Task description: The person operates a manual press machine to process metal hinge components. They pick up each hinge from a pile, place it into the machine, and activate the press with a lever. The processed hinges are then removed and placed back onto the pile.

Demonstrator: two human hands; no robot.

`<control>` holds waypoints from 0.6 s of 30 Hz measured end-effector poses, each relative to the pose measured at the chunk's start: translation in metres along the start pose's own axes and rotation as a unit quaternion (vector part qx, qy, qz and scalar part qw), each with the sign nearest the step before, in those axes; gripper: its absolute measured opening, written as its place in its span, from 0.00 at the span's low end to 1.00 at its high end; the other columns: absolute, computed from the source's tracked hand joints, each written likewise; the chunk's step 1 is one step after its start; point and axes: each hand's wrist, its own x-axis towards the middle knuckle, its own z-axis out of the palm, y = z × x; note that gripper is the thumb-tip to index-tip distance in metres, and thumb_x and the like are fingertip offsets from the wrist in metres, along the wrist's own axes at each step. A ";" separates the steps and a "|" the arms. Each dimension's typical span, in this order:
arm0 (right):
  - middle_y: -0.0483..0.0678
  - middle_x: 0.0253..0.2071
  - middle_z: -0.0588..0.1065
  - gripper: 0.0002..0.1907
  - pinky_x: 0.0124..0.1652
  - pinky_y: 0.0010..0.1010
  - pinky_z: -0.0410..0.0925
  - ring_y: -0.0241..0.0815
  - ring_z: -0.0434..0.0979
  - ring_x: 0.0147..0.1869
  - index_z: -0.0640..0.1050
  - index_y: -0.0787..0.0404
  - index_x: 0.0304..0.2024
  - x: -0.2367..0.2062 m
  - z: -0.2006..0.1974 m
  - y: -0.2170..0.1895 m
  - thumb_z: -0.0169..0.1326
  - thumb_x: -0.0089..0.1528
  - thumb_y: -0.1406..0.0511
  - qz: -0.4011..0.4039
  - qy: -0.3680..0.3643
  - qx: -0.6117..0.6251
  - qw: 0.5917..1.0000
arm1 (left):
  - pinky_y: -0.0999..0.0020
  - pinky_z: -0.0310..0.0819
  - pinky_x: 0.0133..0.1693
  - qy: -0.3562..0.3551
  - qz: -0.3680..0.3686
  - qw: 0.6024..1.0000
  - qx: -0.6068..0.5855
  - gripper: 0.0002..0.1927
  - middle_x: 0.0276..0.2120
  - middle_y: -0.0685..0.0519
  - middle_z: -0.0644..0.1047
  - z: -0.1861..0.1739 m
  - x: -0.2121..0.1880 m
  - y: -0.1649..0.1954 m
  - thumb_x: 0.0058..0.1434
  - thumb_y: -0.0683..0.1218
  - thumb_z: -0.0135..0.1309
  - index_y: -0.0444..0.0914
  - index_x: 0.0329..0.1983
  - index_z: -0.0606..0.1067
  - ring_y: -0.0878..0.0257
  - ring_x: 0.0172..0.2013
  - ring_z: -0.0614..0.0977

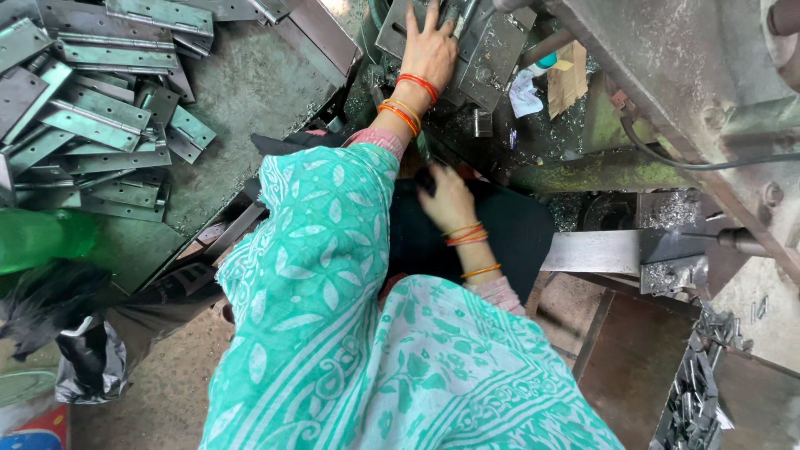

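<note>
My left hand (428, 52) reaches forward and lies on a grey metal hinge plate (492, 50) set on the machine bed, fingers spread over its edge. Red and orange bangles circle that wrist. My right hand (448, 200) hovers low over my dark lap (508, 229), fingers curled and blurred. Whether it holds anything I cannot tell. Teal patterned cloth (333, 317) covers my arms and shoulders.
A heap of several long grey hinges (92, 108) lies on a metal table at the left. A green bottle (42, 237) and black bags (83, 358) are at the lower left. The machine frame (683, 75) rises at the right, with metal shavings and small parts (700, 383) below.
</note>
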 end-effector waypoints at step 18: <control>0.58 0.50 0.79 0.23 0.51 0.50 0.73 0.62 0.79 0.55 0.75 0.56 0.58 0.012 -0.029 0.008 0.60 0.63 0.56 -0.057 0.008 0.047 0.997 | 0.21 0.35 0.65 -0.081 -0.017 0.994 0.076 0.24 0.68 0.52 0.68 -0.009 -0.009 0.005 0.71 0.58 0.43 0.40 0.57 0.80 0.43 0.74 0.48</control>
